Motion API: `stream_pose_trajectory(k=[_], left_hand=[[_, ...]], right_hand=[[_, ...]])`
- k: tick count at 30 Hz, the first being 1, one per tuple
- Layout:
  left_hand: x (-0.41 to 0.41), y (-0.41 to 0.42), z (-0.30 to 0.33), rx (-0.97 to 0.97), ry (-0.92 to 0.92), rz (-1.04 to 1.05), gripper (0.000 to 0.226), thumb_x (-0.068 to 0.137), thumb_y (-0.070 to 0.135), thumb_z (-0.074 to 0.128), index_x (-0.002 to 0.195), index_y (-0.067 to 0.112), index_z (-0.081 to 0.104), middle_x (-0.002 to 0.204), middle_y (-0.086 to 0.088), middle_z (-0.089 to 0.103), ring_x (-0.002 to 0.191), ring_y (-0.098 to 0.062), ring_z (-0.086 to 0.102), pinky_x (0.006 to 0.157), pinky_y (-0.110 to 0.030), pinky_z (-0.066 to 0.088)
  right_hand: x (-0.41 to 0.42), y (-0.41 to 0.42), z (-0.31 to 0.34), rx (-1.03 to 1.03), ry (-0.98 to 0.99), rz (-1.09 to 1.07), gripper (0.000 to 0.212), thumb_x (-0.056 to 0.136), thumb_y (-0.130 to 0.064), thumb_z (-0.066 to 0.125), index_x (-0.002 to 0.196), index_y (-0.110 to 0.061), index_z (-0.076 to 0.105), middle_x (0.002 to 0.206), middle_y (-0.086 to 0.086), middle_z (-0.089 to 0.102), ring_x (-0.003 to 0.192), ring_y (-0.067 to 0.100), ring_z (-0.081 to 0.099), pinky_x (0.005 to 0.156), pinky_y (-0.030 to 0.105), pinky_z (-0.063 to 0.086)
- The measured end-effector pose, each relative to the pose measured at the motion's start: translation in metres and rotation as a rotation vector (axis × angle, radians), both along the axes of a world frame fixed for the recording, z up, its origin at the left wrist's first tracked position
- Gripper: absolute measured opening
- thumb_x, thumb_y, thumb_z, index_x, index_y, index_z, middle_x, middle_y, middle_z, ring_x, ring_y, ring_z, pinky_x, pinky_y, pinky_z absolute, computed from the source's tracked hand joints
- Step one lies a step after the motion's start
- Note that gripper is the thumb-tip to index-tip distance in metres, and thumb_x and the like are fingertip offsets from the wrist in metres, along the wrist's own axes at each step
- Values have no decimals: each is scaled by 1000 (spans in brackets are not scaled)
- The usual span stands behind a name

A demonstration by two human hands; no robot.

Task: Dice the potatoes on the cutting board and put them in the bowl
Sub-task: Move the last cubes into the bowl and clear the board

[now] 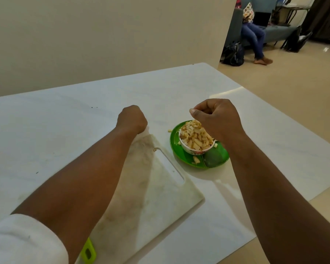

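Head view: our hands over the bowl and board.
Our right hand (216,119), fingers curled with fingertips pinched together, hangs above the bowl (195,147) heaped with diced potato (196,137), which stands on a green plate (217,159). Our left hand (132,119) is a fist at the far corner of the white cutting board (151,197); we cannot tell whether it grips anything.

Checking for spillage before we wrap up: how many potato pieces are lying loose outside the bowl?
4 visible: one on the table beyond the green plate, three on the plate around the bowl. The right hand may hide more.
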State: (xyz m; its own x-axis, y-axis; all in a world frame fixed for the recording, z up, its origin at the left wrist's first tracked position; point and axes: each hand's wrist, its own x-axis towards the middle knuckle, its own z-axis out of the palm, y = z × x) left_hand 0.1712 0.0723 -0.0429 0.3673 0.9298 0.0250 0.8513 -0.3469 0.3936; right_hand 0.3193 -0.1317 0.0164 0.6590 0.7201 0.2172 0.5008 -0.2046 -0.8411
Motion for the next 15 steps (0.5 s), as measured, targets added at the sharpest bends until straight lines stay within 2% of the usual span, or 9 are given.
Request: stream_pose_trajectory(k=[1, 3, 5, 6, 8, 11, 15], left_hand=[[3, -7, 5, -12, -77, -55, 15, 97, 25, 66, 91, 11, 69, 97, -2, 72, 84, -22, 64, 72, -32, 46], [11, -31, 21, -130, -371, -183, 21, 99, 31, 66, 91, 14, 74, 88, 6, 73, 81, -16, 70, 72, -31, 53], [19, -60, 44, -299, -660, -279, 18, 98, 33, 70, 90, 17, 75, 81, 7, 73, 69, -8, 69, 62, -24, 54], [23, -72, 55, -375, -727, -335, 17, 96, 32, 71, 90, 17, 76, 79, 6, 74, 65, -7, 68, 58, -20, 52], [28, -88, 68, -504, -771, -428, 18, 94, 30, 74, 91, 13, 76, 78, 2, 75, 63, -9, 66, 54, -18, 49], [34, -95, 70, -619, -805, -398, 25, 88, 30, 81, 92, 6, 76, 78, -1, 75, 61, -11, 64, 49, -18, 45], [35, -92, 57, -567, -773, -251, 34, 82, 43, 84, 89, 11, 76, 83, 0, 75, 68, -13, 69, 52, -20, 49]], right_hand=[[1, -1, 1, 4, -5, -1, 12, 86, -34, 75, 83, -23, 75, 70, -7, 72, 65, 1, 66, 60, 19, 48], [3, -2, 3, 5, -4, 11, 8, 87, -32, 74, 88, -25, 76, 72, -8, 72, 66, -1, 65, 61, 18, 48], [2, -4, 8, -21, -22, 81, 16, 87, -31, 74, 103, -30, 76, 82, -9, 73, 72, 2, 68, 68, 21, 52], [2, -5, 11, -33, -36, 123, 26, 87, -29, 75, 112, -33, 74, 89, -11, 74, 76, 3, 69, 71, 22, 54], [1, -8, 15, -1, -39, 168, 36, 87, -22, 76, 121, -32, 71, 98, -12, 75, 81, 1, 71, 75, 20, 56], [3, -13, 16, 88, 9, 151, 31, 85, -11, 77, 114, -21, 75, 94, -9, 76, 84, 2, 72, 78, 23, 59], [9, -17, 8, -38, -135, 69, 18, 87, -28, 77, 104, -25, 78, 82, -15, 73, 78, 0, 69, 77, 23, 58]])
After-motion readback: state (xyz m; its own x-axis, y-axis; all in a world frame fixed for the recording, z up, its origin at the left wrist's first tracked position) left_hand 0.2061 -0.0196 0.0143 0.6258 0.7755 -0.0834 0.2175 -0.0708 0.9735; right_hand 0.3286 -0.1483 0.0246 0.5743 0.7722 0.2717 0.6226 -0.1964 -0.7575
